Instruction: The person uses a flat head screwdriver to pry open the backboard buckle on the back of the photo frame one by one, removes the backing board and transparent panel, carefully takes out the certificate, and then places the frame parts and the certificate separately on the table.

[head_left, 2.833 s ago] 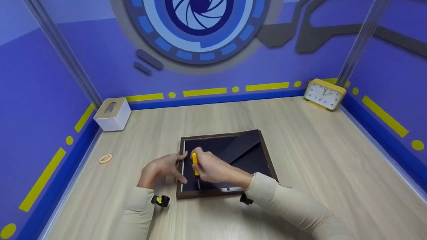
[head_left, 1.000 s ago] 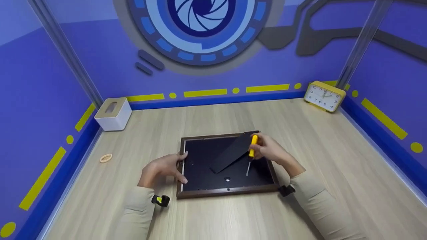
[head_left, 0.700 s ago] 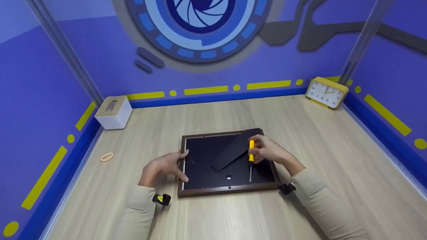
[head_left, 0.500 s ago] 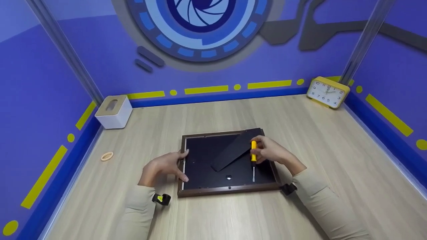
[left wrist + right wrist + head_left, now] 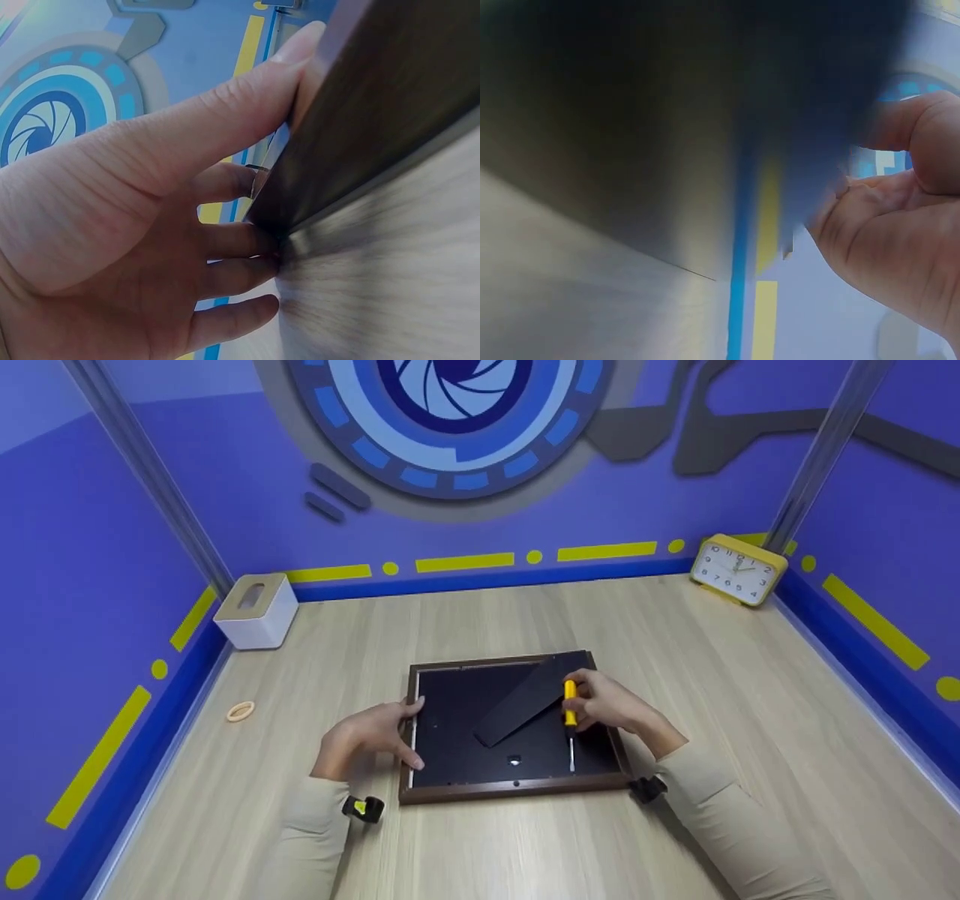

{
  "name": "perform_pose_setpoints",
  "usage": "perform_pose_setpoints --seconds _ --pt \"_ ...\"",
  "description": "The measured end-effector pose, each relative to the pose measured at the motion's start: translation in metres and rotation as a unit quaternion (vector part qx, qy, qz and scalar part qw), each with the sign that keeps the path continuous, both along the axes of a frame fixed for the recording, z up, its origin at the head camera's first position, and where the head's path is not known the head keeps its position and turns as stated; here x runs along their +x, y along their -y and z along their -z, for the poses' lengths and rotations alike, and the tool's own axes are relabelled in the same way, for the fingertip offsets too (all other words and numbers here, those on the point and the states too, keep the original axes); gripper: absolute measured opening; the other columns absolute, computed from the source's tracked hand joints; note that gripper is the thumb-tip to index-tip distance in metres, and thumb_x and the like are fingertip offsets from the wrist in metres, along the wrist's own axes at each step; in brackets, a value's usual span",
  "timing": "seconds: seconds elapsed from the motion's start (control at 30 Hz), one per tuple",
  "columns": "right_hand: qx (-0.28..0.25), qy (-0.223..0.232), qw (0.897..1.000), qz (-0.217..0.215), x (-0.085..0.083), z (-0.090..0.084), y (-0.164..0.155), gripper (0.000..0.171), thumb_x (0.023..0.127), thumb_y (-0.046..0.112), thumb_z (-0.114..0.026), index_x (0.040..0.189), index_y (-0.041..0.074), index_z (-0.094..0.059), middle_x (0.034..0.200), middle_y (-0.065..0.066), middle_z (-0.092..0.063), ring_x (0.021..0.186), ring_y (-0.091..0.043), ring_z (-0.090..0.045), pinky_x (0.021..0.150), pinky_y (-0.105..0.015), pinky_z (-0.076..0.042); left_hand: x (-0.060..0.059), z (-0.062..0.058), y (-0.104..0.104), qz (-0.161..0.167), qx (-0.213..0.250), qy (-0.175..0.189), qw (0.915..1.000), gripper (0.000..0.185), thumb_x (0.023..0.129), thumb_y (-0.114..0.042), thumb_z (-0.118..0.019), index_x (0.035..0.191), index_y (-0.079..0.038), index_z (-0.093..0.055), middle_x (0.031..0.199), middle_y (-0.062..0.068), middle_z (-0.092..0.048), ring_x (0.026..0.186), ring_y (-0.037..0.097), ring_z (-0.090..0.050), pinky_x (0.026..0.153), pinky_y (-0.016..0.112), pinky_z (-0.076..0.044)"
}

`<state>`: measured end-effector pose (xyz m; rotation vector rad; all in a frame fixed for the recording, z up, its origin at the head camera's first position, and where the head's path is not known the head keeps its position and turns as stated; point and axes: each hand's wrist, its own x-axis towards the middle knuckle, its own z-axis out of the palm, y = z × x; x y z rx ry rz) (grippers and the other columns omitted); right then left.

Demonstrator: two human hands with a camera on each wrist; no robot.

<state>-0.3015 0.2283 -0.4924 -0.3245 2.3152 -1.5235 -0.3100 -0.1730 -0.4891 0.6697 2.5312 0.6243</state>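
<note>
A picture frame (image 5: 517,788) with a brown rim lies back side up on the table. Its black back panel (image 5: 465,701) carries a slanted stand leg (image 5: 517,701). My left hand (image 5: 367,739) holds the frame's left edge; in the left wrist view the thumb (image 5: 247,94) lies over the dark frame side (image 5: 360,112). Between thumb and fingers, my right hand (image 5: 611,703) grips a yellow-handled screwdriver (image 5: 571,705), its shaft pointing down above the panel's lower right. Whether the tip touches cannot be told. In the right wrist view a dark blur covers much, and the right hand (image 5: 900,202) shows partly.
A tissue box (image 5: 259,615) stands at the back left, and a yellow clock (image 5: 739,570) at the back right. Two pale rings (image 5: 241,711) lie left of the frame. Blue panel walls (image 5: 480,536) border the table on the sides and back.
My right hand has moved the screwdriver from the panel's lower left to its right side, uncovering the stand leg and a small shiny spot. Lately it barely moves. The left hand keeps its place.
</note>
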Motion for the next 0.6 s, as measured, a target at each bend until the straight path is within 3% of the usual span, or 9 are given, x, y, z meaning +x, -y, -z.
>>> perform_pose_setpoints --seconds 0.23,0.4,0.6 --pt "-0.013 -0.012 1.0 -0.022 -0.0011 0.006 -0.0006 0.046 0.099 -0.005 -0.055 0.14 -0.01 -0.037 0.109 -0.024 -0.062 0.081 -0.03 -0.068 0.073 -0.041 -0.06 0.0004 0.0011 0.0 -0.001 -0.003 -0.001 1.0 0.115 0.07 -0.034 -0.092 0.157 -0.002 -0.024 0.157 0.023 -0.031 0.143 0.035 -0.033 0.112 0.045 -0.034" --pt "-0.055 0.015 0.998 -0.039 -0.0041 0.0091 -0.0053 0.042 0.101 -0.006 -0.05 0.14 -0.008 -0.036 0.113 -0.025 -0.059 0.085 -0.03 -0.067 0.076 -0.041 -0.059 0.0003 -0.0003 -0.0007 0.001 -0.006 -0.002 1.0 0.115 0.071 -0.035 -0.092 0.158 -0.003 -0.024 0.158 0.021 -0.031 0.143 0.033 -0.033 0.112 0.044 -0.035" --pt "-0.065 0.03 0.997 -0.042 -0.0048 0.0103 -0.0068 0.042 0.101 -0.004 -0.05 0.14 -0.008 -0.034 0.111 -0.024 -0.06 0.085 -0.029 -0.067 0.075 -0.041 -0.059 0.0008 -0.0001 0.0001 0.001 -0.006 0.0 1.0 0.115 0.071 -0.034 -0.092 0.158 -0.003 -0.024 0.157 0.023 -0.03 0.143 0.034 -0.032 0.112 0.044 -0.034"
